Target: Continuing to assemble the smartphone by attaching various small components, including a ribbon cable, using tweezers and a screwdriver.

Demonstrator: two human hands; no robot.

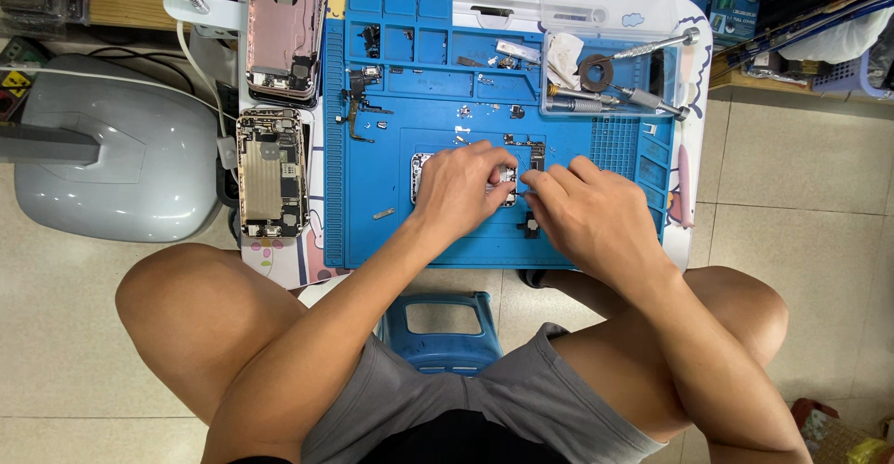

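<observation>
At the far left of the table (694,231) I saw two opened phone bodies, a pink one (285,28) above a gold one (271,174), laid face up off the blue mat (424,231), probably to keep them out of the way. On the mat itself, small loose parts (358,110) sat spread apart, likely so none got mixed. My left hand (458,188) lay palm down over a small silver phone (421,168) at the mat's centre, fingers curled and pressing on it, seemingly to steady it. My right hand (582,213) met it from the right, wrist low, fingertips pinched together at the phone's edge; whether they gripped a part I could not tell. To the upper right, a clear tray (610,64) held the screwdrivers (643,50) together, within reach.
</observation>
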